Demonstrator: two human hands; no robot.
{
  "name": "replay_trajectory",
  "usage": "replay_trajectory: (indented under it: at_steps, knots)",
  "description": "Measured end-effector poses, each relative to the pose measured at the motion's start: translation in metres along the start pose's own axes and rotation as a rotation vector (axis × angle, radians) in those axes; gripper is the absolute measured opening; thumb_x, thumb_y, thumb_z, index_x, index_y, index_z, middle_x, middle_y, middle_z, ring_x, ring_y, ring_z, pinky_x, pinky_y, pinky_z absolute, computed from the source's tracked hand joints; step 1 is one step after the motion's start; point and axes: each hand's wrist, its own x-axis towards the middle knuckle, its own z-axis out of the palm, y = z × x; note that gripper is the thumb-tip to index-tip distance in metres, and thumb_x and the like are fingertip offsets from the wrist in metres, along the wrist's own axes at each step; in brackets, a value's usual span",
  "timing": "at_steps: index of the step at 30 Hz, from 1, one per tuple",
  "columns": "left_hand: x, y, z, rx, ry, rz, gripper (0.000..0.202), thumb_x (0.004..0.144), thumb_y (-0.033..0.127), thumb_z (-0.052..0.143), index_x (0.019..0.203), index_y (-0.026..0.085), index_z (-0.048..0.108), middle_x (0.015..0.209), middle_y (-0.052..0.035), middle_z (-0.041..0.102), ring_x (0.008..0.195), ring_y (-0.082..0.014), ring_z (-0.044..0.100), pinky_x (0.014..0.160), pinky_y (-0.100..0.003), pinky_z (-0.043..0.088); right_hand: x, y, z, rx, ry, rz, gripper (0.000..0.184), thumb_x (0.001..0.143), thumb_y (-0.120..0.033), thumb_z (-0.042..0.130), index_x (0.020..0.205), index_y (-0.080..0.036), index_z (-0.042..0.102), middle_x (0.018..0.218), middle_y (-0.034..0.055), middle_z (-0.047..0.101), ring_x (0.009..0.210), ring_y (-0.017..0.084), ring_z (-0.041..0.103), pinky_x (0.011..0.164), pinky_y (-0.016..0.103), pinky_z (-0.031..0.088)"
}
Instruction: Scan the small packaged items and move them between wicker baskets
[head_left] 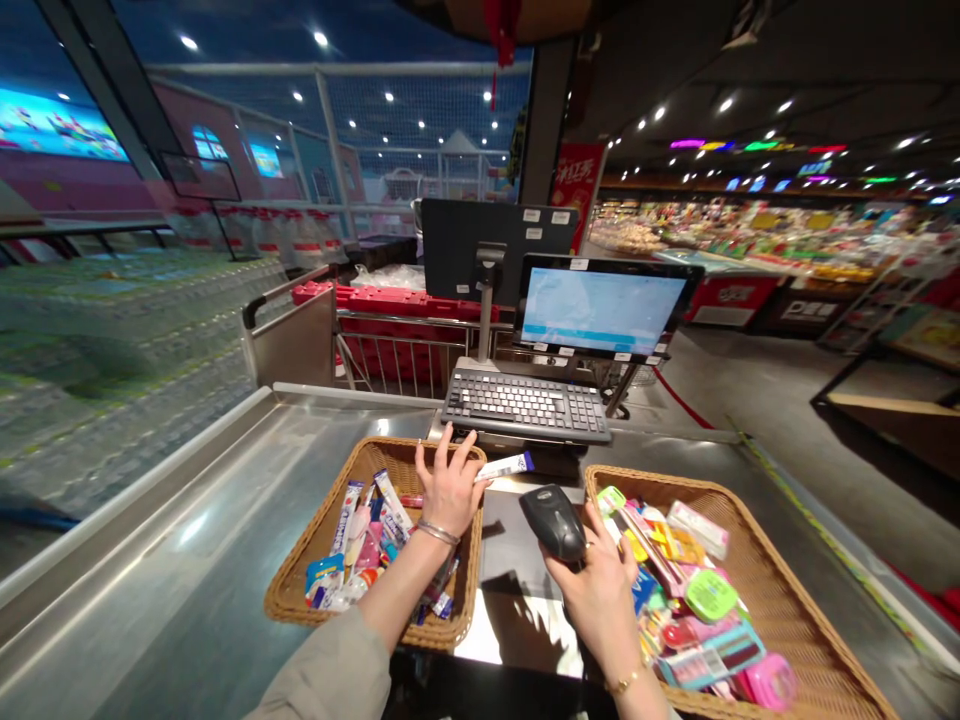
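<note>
Above the far right edge of the left wicker basket (280, 590), my left hand (448, 490) grips one end of a slim white-and-purple candy stick pack (505, 466) by the thumb, its other fingers spread. Similar packs and small wrapped items lie in that basket. My right hand (600, 580) is wrapped round a black handheld barcode scanner (553, 522), beside the left edge of the right wicker basket (817, 610). Colourful small goods fill part of that one, among them a round green item (711, 596) and a light-blue package (712, 655).
A keyboard (529, 402) sits at the counter's far edge, below a lit screen (606, 308) and a dark monitor back (495, 245). The metal counter (202, 520) extends left. Behind are a metal cart with red crates (405, 300) and stacked bottle packs (127, 330).
</note>
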Motion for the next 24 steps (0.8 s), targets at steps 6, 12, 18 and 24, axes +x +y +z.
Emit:
replay_trajectory:
  at_steps: [6,12,18,24]
  knots:
    - [0.002,0.006,-0.002,-0.013,-0.025,-0.011,0.011,0.082,0.036,0.069,0.088,0.028,0.069,0.140,-0.0022,0.060,0.144,-0.0348,0.034,0.118,-0.068,0.002,-0.002,-0.001,-0.003,0.022,0.005,0.004,0.017,0.074,-0.034,0.066,0.085,-0.025,0.075,0.119,0.0077,0.070,0.136,0.033,0.043,0.117,0.060,0.009]
    - [0.003,0.010,-0.003,-0.038,-0.051,-0.007,0.013,0.083,0.037,0.067,0.092,0.028,0.072,0.141,-0.0039,0.059,0.144,-0.0358,0.032,0.118,-0.069,0.003,-0.002,-0.001,-0.006,0.014,-0.009,0.026,0.017,0.073,-0.034,0.066,0.085,-0.026,0.075,0.120,0.0071,0.070,0.137,0.033,0.042,0.117,0.059,0.009]
    - [0.002,0.011,0.001,-0.037,-0.067,-0.007,0.014,0.083,0.038,0.067,0.093,0.028,0.071,0.141,-0.0033,0.058,0.144,-0.0362,0.032,0.117,-0.069,0.002,-0.002,0.001,-0.006,0.002,-0.003,0.020,0.016,0.073,-0.034,0.067,0.084,-0.027,0.075,0.119,0.0074,0.070,0.136,0.033,0.043,0.117,0.060,0.010]
    - [0.003,0.013,0.001,-0.035,-0.069,-0.002,0.014,0.083,0.038,0.068,0.092,0.027,0.071,0.142,-0.0042,0.058,0.144,-0.0373,0.032,0.116,-0.070,0.004,-0.003,0.004,-0.004,-0.008,0.004,-0.015,0.016,0.075,-0.035,0.065,0.083,-0.027,0.075,0.117,0.0074,0.071,0.136,0.033,0.043,0.116,0.061,0.011]
